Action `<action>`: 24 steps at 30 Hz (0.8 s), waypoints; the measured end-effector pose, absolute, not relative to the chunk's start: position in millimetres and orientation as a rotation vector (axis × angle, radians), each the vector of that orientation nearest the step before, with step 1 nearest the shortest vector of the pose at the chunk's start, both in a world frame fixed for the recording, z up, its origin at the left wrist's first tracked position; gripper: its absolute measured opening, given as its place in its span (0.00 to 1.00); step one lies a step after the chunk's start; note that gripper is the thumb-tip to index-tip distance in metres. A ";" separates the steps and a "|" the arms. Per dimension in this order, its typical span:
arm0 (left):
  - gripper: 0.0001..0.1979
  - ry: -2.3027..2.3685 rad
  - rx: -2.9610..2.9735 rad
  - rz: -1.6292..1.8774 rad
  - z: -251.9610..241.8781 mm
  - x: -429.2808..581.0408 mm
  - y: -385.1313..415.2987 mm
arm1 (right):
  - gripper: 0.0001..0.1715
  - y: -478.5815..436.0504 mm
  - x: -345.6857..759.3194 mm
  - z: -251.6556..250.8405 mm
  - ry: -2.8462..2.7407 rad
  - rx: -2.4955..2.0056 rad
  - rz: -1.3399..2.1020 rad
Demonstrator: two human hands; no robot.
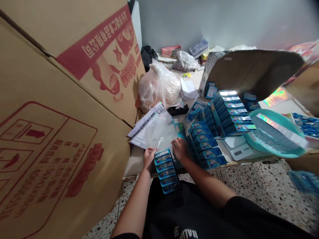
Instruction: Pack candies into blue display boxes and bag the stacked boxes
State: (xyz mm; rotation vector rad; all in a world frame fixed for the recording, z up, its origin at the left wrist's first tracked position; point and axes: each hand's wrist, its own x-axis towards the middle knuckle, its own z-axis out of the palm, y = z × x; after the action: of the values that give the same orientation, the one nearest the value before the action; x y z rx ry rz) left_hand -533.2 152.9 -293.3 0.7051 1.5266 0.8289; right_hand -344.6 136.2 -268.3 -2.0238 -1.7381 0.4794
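Note:
My left hand (149, 156) is closed in a pinch at the near edge of a clear plastic bag (159, 134), which lies flat over printed papers. My right hand (179, 150) is by the bag's right side, its fingers curled together; what they hold, if anything, is too small to make out. Just below and between both hands, a blue display box (166, 172) holds a row of small blue packs and leans toward my body. To the right of my right hand stand more filled display boxes (206, 146), with another one (230, 113) stacked higher behind them.
Tall printed cartons (62, 116) wall off the left side. A knotted plastic bag (159, 86) sits behind the papers (147, 124). On the right are a white digital scale (236, 148), a turquoise basin (276, 149) of small pieces and an open carton (251, 73).

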 end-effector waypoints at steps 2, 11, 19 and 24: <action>0.13 1.526 0.692 0.848 -293.1 -536.7 150.0 | 0.10 135.3 -344.0 -272.4 -1.753 -2.013 0.525; 0.12 1.629 0.742 0.898 -300.0 -522.2 123.5 | 0.05 121.6 -340.3 -286.5 -1.695 -1.854 0.784; 0.12 1.799 0.974 0.838 -311.0 -514.3 104.8 | 0.08 106.2 -326.9 -288.5 -1.511 -1.869 0.789; 0.12 1.777 1.269 0.790 -302.0 -525.9 99.0 | 0.06 99.0 -327.7 -273.4 -1.503 -1.799 0.763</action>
State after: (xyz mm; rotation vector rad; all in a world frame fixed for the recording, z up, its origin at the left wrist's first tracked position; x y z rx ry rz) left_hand -525.9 99.0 -302.0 1.2693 1.7768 0.7897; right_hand -327.7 99.0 -273.4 -1.7990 -1.5027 0.7630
